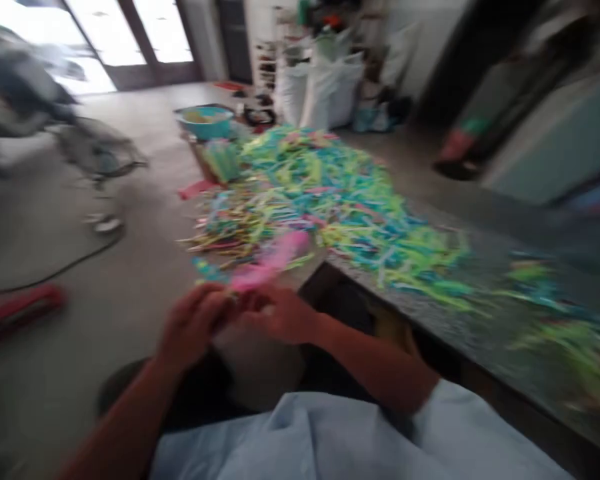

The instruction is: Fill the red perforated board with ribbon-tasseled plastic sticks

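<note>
The picture is smeared by motion. My left hand (193, 323) and my right hand (280, 313) meet in front of me, fingers curled together around the lower end of a pink bundle of strips (273, 261) that points up and to the right. Just beyond them lies a big heap of thin green, blue, yellow and pink strips (325, 193), spread over a dark speckled tabletop (445, 313). My light blue sleeve (340, 433) fills the bottom of the view.
A teal bowl (205, 121) stands at the far end of the heap. White sacks (320, 90) lean at the back. A person's legs (460, 143) stand at the right. A dark cable (55, 270) and a red object (15, 310) lie on the floor at left.
</note>
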{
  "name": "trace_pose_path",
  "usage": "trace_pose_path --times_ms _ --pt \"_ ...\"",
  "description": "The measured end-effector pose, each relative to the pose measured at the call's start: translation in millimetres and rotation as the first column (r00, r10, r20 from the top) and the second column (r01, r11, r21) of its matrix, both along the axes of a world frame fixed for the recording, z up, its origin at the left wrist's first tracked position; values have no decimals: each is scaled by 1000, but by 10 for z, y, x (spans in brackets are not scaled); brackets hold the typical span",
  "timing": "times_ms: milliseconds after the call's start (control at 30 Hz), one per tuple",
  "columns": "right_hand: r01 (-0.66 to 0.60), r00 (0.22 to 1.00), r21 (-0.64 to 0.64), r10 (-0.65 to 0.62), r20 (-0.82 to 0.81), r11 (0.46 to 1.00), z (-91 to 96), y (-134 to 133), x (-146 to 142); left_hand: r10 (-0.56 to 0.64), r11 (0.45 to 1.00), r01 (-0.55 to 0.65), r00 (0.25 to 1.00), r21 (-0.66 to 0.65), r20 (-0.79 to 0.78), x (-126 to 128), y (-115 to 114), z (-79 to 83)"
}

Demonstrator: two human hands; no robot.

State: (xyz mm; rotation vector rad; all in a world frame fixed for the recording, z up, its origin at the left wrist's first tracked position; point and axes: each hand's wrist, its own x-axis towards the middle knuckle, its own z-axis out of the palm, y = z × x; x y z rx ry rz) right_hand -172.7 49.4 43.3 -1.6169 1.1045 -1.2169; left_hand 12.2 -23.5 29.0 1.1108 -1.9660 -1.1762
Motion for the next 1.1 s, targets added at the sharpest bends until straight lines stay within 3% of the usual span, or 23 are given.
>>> trace_pose_path --times_ms 33,100,200,267,367,433,533,567,667,733,900,1100 --pt "-19 1000 -46 20 6 999 5 41 3 20 1000 -20 1000 -1 11 152 106 100" --pt "0 1000 -149 1 3 989 -4 89 13 -69 995 74 995 70 -68 242 286 254" --pt "36 999 -204 -30 30 978 -1 153 43 -164 978 182 974 104 -157 129 421 378" --pt "9 1000 -156 -5 31 988 -15 176 37 -189 961 222 962 162 -198 80 447 393" --pt "-23 999 22 22 24 1000 -142 101 -61 -226 932 254 965 258 -135 188 392 275" --pt "43 999 144 -44 5 989 -312 -38 -171 -305 906 287 952 311 9 366 271 110" --pt "186 975 183 -159 -153 965 -622 -333 -314 -504 825 385 833 413 230 656 -41 -195" --pt "227 952 157 -186 -242 961 -716 -436 -336 -519 832 393 799 391 303 724 -167 -293" --pt "300 851 67 -236 -469 951 -917 -701 -311 -305 952 255 836 169 457 769 -527 -531" --pt "291 810 38 -225 -542 956 -980 -827 -240 -170 985 133 881 113 442 686 -693 -631" --pt "266 776 -33 -234 -586 963 -1014 -1001 -77 -105 986 56 939 158 328 439 -795 -816" --pt "134 815 0 -110 -569 991 -1022 -1079 -21 -48 999 44 960 20 276 389 -823 -1054"
